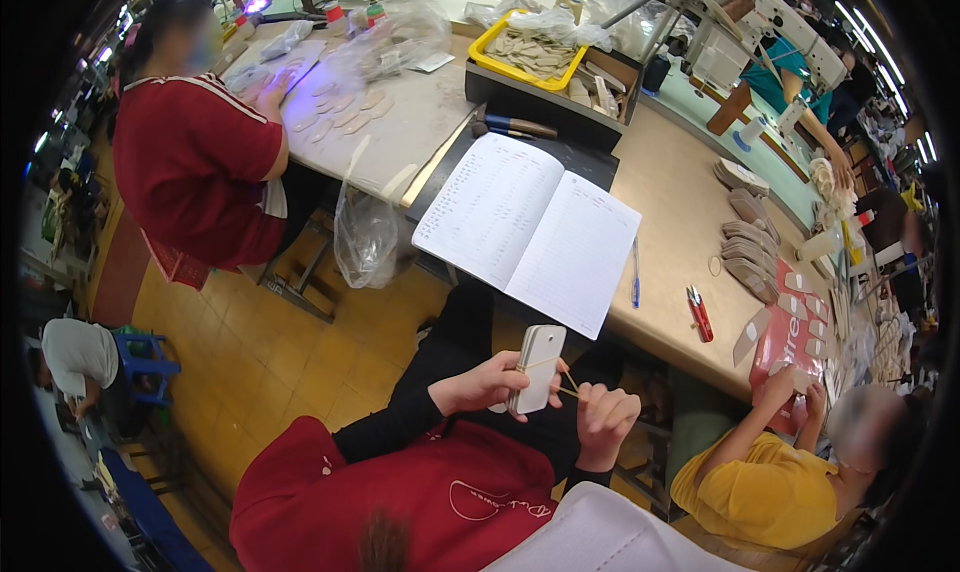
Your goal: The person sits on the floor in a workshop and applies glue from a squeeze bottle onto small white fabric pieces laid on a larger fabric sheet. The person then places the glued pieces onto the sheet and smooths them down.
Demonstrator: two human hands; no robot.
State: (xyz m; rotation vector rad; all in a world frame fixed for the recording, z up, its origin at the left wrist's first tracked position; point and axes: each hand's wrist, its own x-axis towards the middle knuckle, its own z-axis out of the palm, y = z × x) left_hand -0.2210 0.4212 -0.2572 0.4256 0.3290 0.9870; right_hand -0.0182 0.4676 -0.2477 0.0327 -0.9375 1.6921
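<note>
Over my lap, my left hand (484, 383) is closed round a stack of pale, rounded flat pieces (543, 356), its thumb on the near side. The top piece has a small dark hole near its upper end. A tan rubber band (569, 380) crosses the stack and stretches out to the right. My right hand (609, 418) pinches the far end of that band with curled fingers. Beyond the hands, an open ruled notebook (530, 234) with handwriting lies at the table edge.
A blue pen (636, 290) and red thread snips (700, 315) lie right of the notebook. Behind it are a hammer (515, 126) and a yellow tray (492, 60) of pieces. Stacked pieces (750, 252) stand at right. Co-workers sit left, in red (190, 162), and right, in yellow (765, 487).
</note>
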